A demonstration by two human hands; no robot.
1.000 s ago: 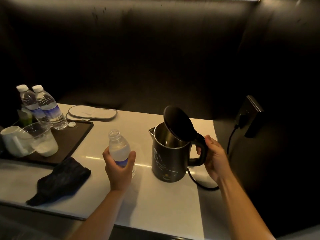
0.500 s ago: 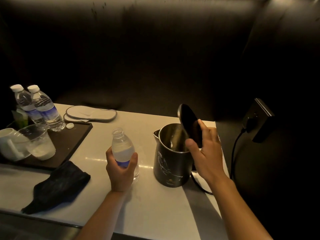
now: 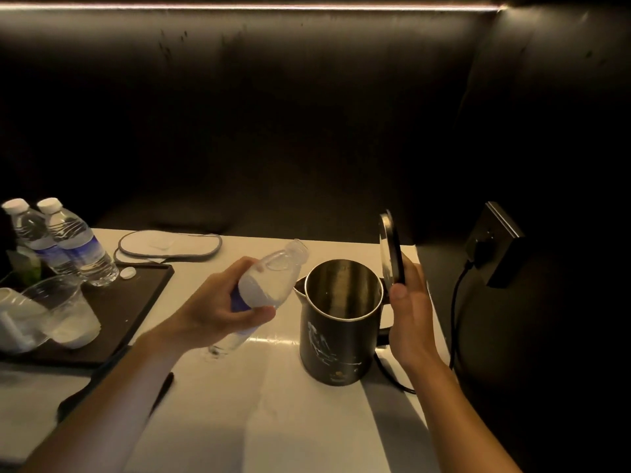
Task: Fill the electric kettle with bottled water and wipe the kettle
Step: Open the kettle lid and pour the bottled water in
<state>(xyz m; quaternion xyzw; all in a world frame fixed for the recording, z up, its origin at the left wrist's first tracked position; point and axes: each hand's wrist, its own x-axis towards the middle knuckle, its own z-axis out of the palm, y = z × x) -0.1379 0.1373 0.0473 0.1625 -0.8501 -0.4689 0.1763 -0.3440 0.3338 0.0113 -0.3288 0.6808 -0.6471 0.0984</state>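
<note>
A dark electric kettle (image 3: 336, 339) stands on the white counter (image 3: 273, 421), its steel inside showing. Its hinged lid (image 3: 391, 249) stands upright, held back by my right hand (image 3: 408, 310), fingers behind it and thumb at its lower edge. My left hand (image 3: 218, 308) grips an uncapped clear water bottle (image 3: 273, 278), partly full, tilted with its mouth up and to the right, just left of the kettle's spout. No water is leaving the bottle. A dark cloth (image 3: 164, 384) lies on the counter, mostly hidden under my left forearm.
A dark tray (image 3: 129, 312) at left carries two capped water bottles (image 3: 73, 245), a loose white cap (image 3: 127, 273), clear plastic cups (image 3: 63, 312) and a white mug. A grey-edged eye mask (image 3: 169, 245) lies behind. The kettle's cord (image 3: 456, 315) runs to a wall socket (image 3: 491, 244).
My left hand lifted the bottle off the counter and tilted it toward the kettle. My right hand pushed the lid further back to upright.
</note>
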